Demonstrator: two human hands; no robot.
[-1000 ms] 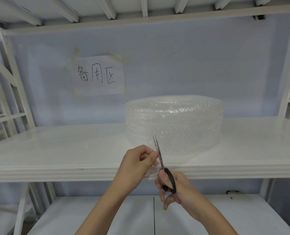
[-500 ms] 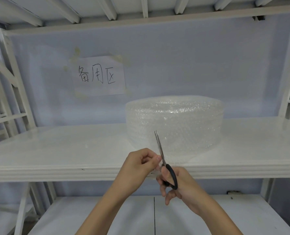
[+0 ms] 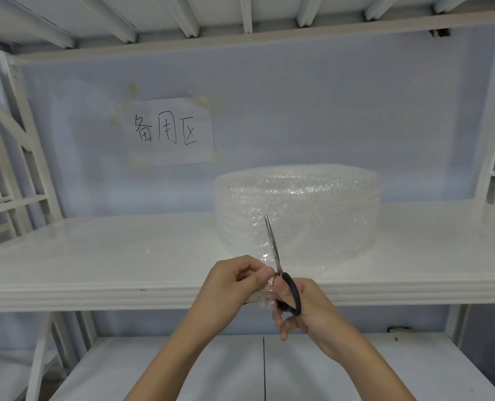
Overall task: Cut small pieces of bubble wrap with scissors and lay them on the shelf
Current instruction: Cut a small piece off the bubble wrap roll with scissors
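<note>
Step in hand: cutting. A small piece is being severed from the loose end of the bubble wrap; judging from the bare shelf (image 3: 101,256), no cut piece has been laid down yet.

At 10 o'clock on the back wall hangs a paper sign (image 3: 169,131) with handwritten characters; it plays no part in the task.

The left hand (image 3: 234,280), at 6 o'clock just left of centre, comes up from the lower edge with the forearm angled toward 1 o'clock. Its fingers are curled shut, thumb and forefinger pinching a small flap (image 3: 266,293) of clear wrap. The flap lies between the two hands, in front of the shelf's front edge.

The scissors (image 3: 273,250) stand nearly upright, tips toward 12 o'clock, blades together or nearly so, crossing the wrap just beside the left fingertips. The black handle loop sits in the right hand (image 3: 301,308), which is closed around it; the forearm enters from 5 o'clock. The lower fingers hang loose below the handle.

The roll (image 3: 298,215) rests on the shelf right of centre, at 1 o'clock from the hands, its loose end trailing down to the cut.

Next move, as a judgement: finish the cut so the flap comes free, keeping the pinch taut. Then carry the piece with the left hand to a bare part of the shelf, likely toward 9 o'clock, and lay it flat.
</note>
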